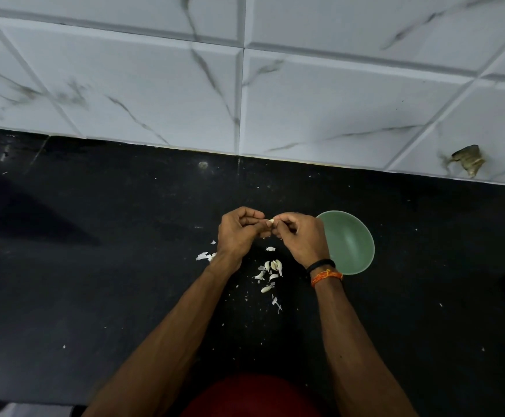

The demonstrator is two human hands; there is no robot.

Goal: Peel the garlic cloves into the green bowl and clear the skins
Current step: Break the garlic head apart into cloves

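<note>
Nearest me, a red garment (254, 395) fills the bottom edge, both bare forearms reaching out from it over the black table (95, 266). Small white flecks dot the table around the arms.

Between the forearms I see a loose scatter of cloves (271, 270) and papery skins (204, 256); some skins lie just left of the left wrist, a few more trail toward me. I can't tell peeled cloves from unpeeled ones in the pile.

Right wrist carries a black band (320, 264) and an orange thread (326, 277).

Above the pile, both hands meet. Left hand (237, 233) has fingers curled, thumb and fingertips pinching one clove (271, 221) from the left. Right hand (301, 237) is curled too, its fingertips pinching the same clove from the right. The clove is mostly hidden, only a pale bit shows between the fingertips, held clear of the table.

Green bowl (355, 245) sits on the table just right of the right hand, partly behind that hand and wrist. The visible part of its inside looks bare, the rest is hidden.

Farther back, the table ends at a white marbled tile wall (245, 85). One tile at far right has a chipped hole (468, 160).
</note>
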